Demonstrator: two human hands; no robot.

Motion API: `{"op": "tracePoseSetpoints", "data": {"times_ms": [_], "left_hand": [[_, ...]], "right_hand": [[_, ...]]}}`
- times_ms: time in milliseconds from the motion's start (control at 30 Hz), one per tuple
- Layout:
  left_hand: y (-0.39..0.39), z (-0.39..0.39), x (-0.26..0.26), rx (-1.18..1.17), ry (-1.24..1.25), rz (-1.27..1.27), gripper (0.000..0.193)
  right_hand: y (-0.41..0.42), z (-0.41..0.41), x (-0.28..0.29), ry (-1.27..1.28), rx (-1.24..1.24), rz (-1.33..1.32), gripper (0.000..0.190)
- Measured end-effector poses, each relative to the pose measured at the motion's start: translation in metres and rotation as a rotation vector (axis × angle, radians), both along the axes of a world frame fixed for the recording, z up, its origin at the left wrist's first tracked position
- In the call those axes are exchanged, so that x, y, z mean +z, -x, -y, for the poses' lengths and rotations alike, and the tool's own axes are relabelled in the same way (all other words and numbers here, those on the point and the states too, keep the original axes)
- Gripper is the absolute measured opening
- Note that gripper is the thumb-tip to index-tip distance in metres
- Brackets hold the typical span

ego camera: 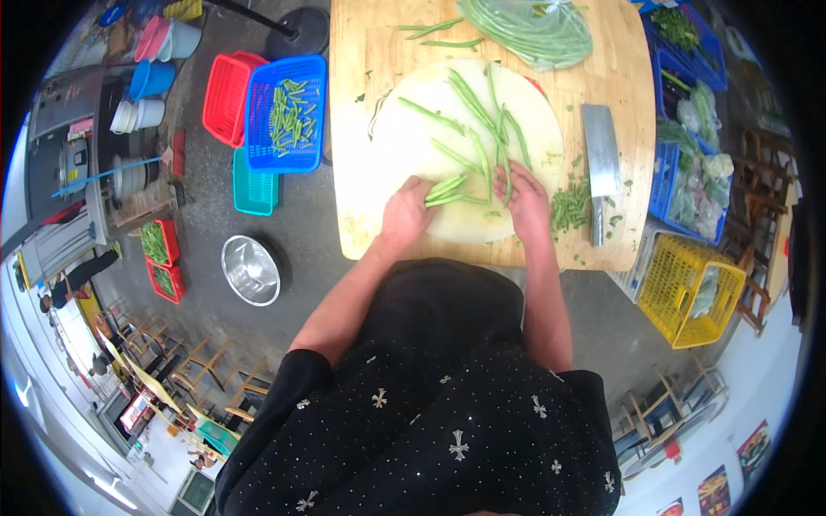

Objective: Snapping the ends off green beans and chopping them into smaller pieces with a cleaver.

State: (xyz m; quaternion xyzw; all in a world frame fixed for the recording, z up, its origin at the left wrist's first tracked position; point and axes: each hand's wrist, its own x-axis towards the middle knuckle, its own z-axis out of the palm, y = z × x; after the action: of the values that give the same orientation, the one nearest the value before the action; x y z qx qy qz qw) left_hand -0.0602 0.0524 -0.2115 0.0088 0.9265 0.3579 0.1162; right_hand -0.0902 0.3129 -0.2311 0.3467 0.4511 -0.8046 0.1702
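Note:
My left hand [409,209] is closed around a small bunch of green beans [446,187] over the near left part of a round, pale cutting board [406,148]. To the right, my right hand [524,197] has its fingers on one long green bean [506,169]. Several more whole beans [474,97] lie loose across the board between and beyond my hands. A cleaver [601,151] rests on the wooden table right of the board, its handle towards me. Short trimmed bean ends [569,208] are heaped between the board and the cleaver.
A plastic bag of long beans [535,32] lies at the table's far side. Left of the wooden table [355,219], a blue basket [253,138] holds cut beans; a steel bowl [251,271] sits on the floor. Blue crates of vegetables [659,174] and a yellow crate [684,290] stand at right.

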Motion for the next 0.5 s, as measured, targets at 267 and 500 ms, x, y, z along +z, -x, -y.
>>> {"op": "tracePoseSetpoints", "data": {"times_ms": [267, 500], "left_hand": [[0.039, 0.023, -0.016, 0.039, -0.005, -0.158, 0.024], [0.042, 0.002, 0.016, 0.718, -0.654, 0.457, 0.030]], "right_hand": [[-0.004, -0.004, 0.017, 0.210, -0.004, 0.000, 0.052], [-0.021, 0.000, 0.012, 0.339, 0.014, -0.010, 0.047]]}}
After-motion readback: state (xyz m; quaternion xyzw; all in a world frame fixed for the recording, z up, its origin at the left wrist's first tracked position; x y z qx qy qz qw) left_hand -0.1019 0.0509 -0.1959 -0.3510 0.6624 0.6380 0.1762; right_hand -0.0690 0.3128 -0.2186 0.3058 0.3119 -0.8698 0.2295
